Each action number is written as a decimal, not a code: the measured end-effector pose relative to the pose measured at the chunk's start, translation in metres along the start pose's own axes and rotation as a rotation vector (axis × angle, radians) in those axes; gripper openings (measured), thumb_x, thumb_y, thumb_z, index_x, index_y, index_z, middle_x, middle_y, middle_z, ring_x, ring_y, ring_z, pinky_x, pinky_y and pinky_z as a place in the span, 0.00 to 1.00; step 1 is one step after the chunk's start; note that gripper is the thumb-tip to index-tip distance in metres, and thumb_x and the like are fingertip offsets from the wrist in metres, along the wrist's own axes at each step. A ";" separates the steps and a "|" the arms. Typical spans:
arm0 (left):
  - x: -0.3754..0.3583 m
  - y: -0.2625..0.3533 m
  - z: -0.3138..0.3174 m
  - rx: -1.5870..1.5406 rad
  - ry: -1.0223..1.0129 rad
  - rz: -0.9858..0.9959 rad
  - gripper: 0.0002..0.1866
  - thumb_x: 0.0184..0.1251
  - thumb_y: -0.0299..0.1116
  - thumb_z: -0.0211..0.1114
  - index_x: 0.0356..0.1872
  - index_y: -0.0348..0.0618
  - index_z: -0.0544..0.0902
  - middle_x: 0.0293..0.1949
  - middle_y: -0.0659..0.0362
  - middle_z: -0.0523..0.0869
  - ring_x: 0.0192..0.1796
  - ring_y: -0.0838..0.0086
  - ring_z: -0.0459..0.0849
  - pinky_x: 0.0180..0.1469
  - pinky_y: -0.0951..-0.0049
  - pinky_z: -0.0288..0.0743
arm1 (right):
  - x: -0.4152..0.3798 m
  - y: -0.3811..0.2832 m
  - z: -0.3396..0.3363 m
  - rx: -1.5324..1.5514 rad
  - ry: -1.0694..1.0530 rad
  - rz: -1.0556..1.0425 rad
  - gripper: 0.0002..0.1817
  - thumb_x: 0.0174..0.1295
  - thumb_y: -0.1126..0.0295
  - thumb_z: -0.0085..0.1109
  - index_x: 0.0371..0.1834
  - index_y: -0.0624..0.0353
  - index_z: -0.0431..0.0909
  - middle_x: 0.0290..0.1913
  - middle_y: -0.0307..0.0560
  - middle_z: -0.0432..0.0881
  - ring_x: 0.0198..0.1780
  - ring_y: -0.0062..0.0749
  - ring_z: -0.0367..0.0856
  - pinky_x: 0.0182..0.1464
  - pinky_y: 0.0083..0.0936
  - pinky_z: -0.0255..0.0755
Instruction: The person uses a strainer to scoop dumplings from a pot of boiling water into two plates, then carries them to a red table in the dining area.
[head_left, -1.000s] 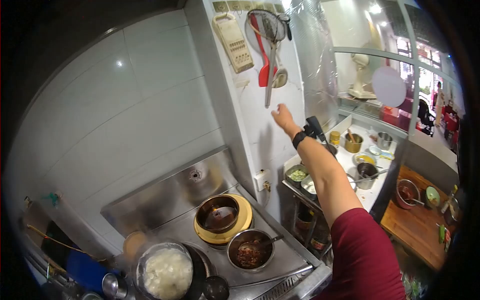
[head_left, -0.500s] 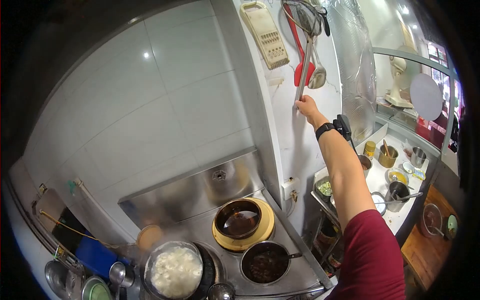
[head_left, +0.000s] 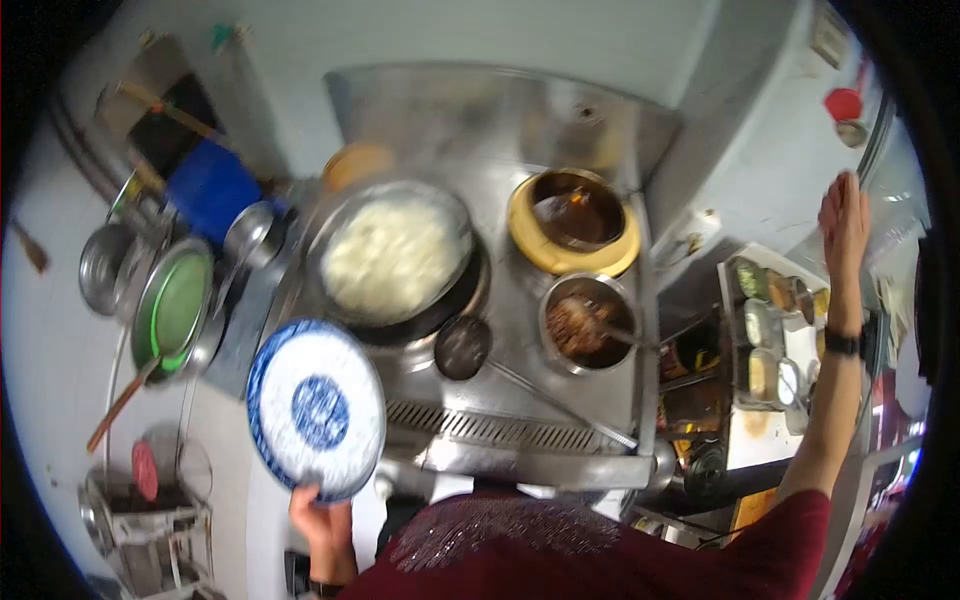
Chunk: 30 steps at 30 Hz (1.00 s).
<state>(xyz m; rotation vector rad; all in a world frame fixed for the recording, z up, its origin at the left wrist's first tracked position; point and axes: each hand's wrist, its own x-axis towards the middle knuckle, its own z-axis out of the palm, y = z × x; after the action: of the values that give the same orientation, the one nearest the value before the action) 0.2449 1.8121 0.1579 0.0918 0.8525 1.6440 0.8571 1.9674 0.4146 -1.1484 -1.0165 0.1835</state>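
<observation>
My left hand (head_left: 322, 520) grips the lower rim of a round plate (head_left: 345, 440), white with a blue border and centre pattern, tilted face up in front of the stove. My right hand (head_left: 845, 220) is stretched far right by the wall, its fingers closed and blurred; whether anything is in them does not show. Above it hang a red spatula (head_left: 843, 103) and a metal ladle (head_left: 851, 133). Between my hands, a wok (head_left: 458, 215) holds pale, steaming food (head_left: 390, 250). A black ladle (head_left: 463, 347) lies on the stovetop, its handle pointing right.
A dark pot (head_left: 620, 215) of brown liquid sits on a yellow ring (head_left: 530, 245). Nearer stands a pot (head_left: 632, 300) of dark brown food. Ingredient containers (head_left: 760, 325) line the right-hand counter (head_left: 755, 450). Bowls and a green-lined basin (head_left: 180, 300) are at left.
The view has swung down and left. My left hand and the plate have come into sight. My right hand, earlier on the wire strainer's handle, is now lower, with no strainer clearly visible.
</observation>
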 end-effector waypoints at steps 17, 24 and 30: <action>0.108 0.188 -0.143 0.050 -0.155 -0.072 0.30 0.43 0.30 0.52 0.54 0.40 0.65 0.51 0.52 0.73 0.54 0.61 0.71 0.57 0.58 0.63 | -0.304 0.042 0.291 -1.300 -0.936 0.180 0.26 0.59 0.73 0.40 0.62 0.59 0.49 0.43 0.68 0.72 0.45 0.57 0.71 0.47 0.41 0.65; 0.132 0.208 -0.169 -0.023 -0.101 -0.107 0.29 0.43 0.29 0.53 0.54 0.39 0.66 0.51 0.53 0.73 0.54 0.62 0.72 0.56 0.63 0.65 | -0.314 0.073 0.307 -1.341 -0.878 0.157 0.26 0.59 0.71 0.37 0.62 0.60 0.48 0.44 0.70 0.70 0.46 0.57 0.70 0.48 0.41 0.64; 0.137 0.203 -0.167 -0.085 -0.104 -0.104 0.29 0.43 0.29 0.51 0.55 0.40 0.66 0.52 0.55 0.72 0.55 0.63 0.70 0.59 0.62 0.60 | -0.318 0.099 0.298 -1.289 -0.965 0.206 0.26 0.59 0.71 0.39 0.61 0.66 0.50 0.45 0.69 0.71 0.47 0.57 0.71 0.48 0.40 0.65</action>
<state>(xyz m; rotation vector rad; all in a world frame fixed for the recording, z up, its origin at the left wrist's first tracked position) -0.0430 1.8516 0.0989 0.0720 0.6964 1.5619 0.4910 2.0207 0.1635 -2.4569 -1.9780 0.2608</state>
